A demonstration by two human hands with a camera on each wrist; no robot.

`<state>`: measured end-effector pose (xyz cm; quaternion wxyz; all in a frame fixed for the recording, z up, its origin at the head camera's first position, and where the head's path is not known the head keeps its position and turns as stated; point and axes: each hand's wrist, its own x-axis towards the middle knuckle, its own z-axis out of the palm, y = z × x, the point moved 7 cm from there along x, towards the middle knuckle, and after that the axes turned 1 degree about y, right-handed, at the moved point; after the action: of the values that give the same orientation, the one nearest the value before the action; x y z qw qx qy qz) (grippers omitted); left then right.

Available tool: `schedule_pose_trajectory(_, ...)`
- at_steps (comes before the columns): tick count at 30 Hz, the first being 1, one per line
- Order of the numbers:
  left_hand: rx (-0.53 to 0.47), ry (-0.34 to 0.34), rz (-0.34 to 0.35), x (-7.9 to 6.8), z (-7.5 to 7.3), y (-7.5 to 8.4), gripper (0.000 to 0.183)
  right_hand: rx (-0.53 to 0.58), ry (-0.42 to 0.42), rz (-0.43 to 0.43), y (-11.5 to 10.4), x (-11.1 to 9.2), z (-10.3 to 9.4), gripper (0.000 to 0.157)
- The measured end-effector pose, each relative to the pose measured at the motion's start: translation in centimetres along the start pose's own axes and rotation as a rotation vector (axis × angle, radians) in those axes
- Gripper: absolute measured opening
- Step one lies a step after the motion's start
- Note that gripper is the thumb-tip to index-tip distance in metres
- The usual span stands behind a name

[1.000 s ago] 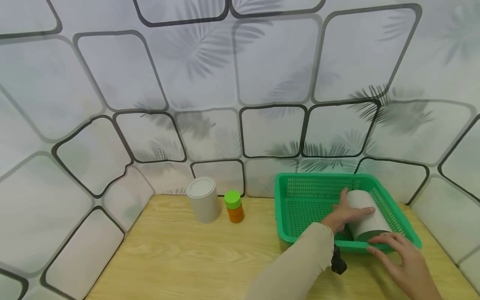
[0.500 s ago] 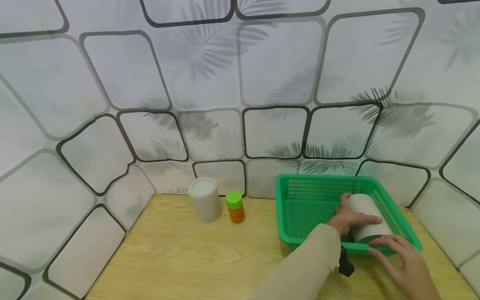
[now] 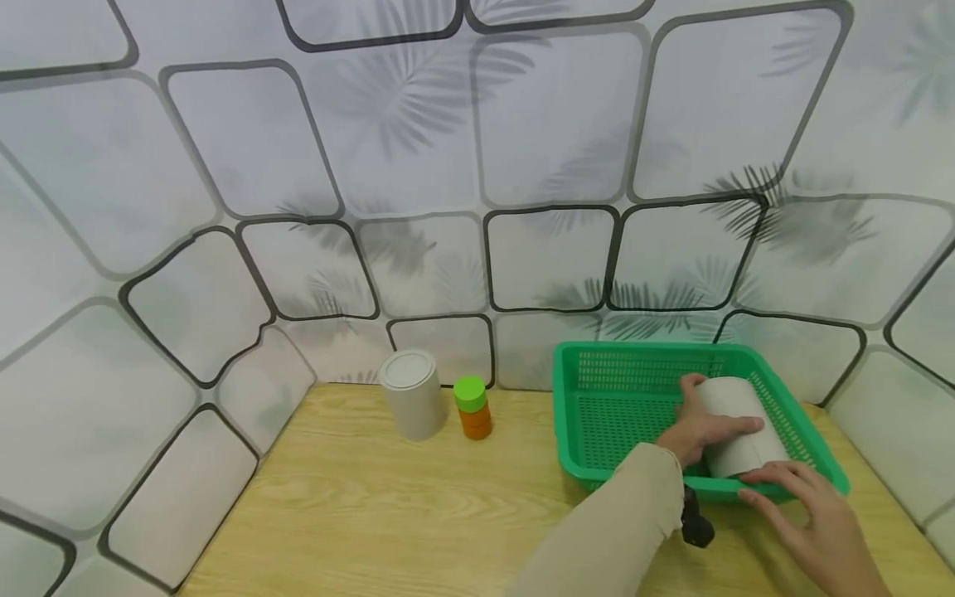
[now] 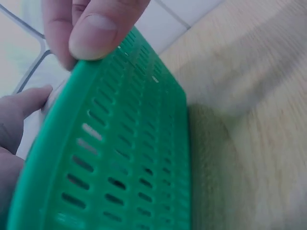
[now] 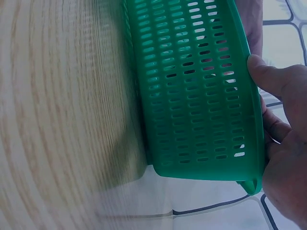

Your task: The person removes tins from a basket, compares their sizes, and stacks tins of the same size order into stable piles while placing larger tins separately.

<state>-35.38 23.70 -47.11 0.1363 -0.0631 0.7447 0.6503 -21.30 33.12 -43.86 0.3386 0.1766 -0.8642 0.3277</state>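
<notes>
A white cylindrical canister (image 3: 734,452) lies on its side in the right part of a green plastic basket (image 3: 563,414). My left hand (image 3: 697,427) reaches over the near rim and grips it, thumb across the top, other fingers at its left and far side. At the basket's near right corner, my right hand (image 3: 821,522) pinches the rim between thumb and fingers. The right wrist view has that right hand (image 5: 288,105) with its thumb on the perforated basket (image 5: 201,105). In the left wrist view, my left hand (image 4: 12,124) shows partly beyond the basket wall (image 4: 115,143).
A lidded white can (image 3: 414,398) stands upright at the back of the wooden table (image 3: 373,514). Close to its right is a small orange jar (image 3: 475,419) with a green cap. Patterned cloth walls (image 3: 418,182) rise behind and at both sides.
The canister has shifted slightly rightward within the basket under my left hand, and its near end shows less now. My right hand keeps its place on the rim.
</notes>
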Motion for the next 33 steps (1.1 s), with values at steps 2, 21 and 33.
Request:
schedule_pose_trajectory(2,0.035,0.025,0.038,0.0,-0.4,0.4,0.074,-0.003,-0.004,0.004,0.0,0.0,0.0,0.044)
schedule_pose_trajectory(21,0.03,-0.014,0.253,0.0,-5.5,4.5,0.078,0.011,0.02,-0.015,-0.2,0.3,0.0,0.044)
schedule_pose_trajectory(33,0.07,-0.041,0.543,-3.0,-9.4,8.0,0.08,0.003,-0.004,-0.017,-0.5,0.3,0.0,0.042)
